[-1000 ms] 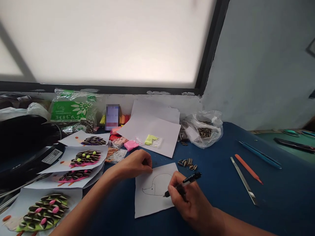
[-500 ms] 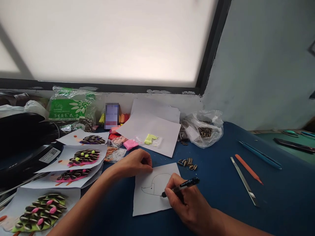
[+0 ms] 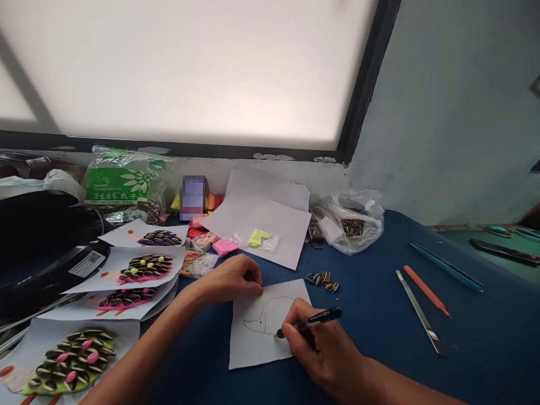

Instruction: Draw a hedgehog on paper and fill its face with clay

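Observation:
A small sheet of white paper (image 3: 253, 354) lies on the blue table, bearing a thin outline with a pointed snout, a dot for an eye and a curved back. My left hand (image 3: 236, 277) rests at its top left corner, fingers curled, holding the paper down. In my right hand (image 3: 316, 340) is a black pen (image 3: 323, 316), gripped near its tip, which touches the lower line of the drawing. This hand covers the right part of the sheet. Just beyond the paper sits a small pile of sunflower seeds (image 3: 327, 281).
Finished hedgehog pictures (image 3: 71, 360) with seeds lie at left. Behind are a green seed bag (image 3: 122, 183), pink clay (image 3: 225, 247), yellow clay (image 3: 259, 238), blank sheets (image 3: 270, 211) and a clear bag of seeds (image 3: 354, 225). At right lie a metal blade tool (image 3: 419, 312), an orange tool (image 3: 426, 289) and blue tweezers (image 3: 447, 267).
The whole view has shifted very slightly. Both hands keep their places, and the pen tip stays at nearly the same spot on the lower line.

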Tool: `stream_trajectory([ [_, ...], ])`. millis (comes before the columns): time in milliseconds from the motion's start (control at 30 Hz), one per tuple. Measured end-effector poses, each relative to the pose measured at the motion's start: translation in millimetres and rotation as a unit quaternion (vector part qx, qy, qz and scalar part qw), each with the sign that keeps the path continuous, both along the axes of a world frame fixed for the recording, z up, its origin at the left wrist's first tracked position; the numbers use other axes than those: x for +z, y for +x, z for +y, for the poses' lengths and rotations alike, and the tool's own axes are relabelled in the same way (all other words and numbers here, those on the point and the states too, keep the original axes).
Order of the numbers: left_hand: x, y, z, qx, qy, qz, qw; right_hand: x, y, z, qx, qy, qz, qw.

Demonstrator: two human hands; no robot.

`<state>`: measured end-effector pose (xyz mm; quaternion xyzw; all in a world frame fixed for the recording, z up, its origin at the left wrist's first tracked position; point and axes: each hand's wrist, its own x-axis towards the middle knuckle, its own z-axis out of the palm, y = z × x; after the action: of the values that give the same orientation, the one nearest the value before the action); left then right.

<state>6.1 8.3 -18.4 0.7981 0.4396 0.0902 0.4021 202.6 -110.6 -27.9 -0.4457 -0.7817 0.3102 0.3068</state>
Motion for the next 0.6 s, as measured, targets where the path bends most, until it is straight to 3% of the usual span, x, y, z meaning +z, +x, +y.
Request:
stream_trajectory([
  [600, 0.9, 0.4, -0.6, 0.000, -0.005, -0.001, 1.000, -0.7, 0.3, 0.3, -0.008, 0.020, -0.001, 1.000],
])
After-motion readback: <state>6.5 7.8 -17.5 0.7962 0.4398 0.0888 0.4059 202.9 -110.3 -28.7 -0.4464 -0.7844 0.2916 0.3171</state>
